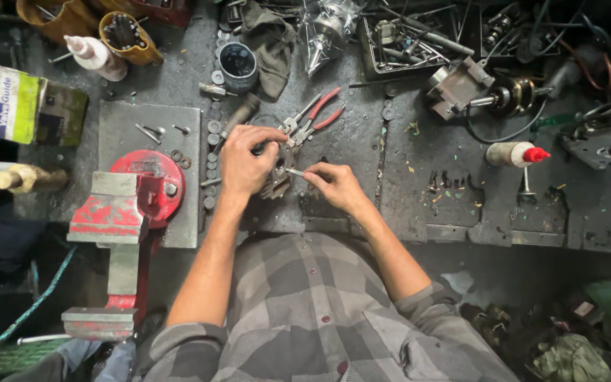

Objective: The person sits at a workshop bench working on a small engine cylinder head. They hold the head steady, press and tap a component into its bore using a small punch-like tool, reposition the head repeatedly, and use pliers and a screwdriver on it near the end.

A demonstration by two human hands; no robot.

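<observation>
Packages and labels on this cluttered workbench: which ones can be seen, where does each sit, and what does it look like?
Cardboard box: far left edge of the bench, rectangular, white and yellow-green with a blue mark.
Squeeze bottle: right of the hands, lying on its side, white with a red nozzle cap.
Second bottle: upper left, lying tilted, whitish with a pale nozzle.
No screens or signs in view.

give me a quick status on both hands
Left hand gripping the metal part on the bench. Right hand pinching a small pin against it. Red-handled pliers lie just behind.

Yellow-green and white box [10, 105] far left.
</observation>
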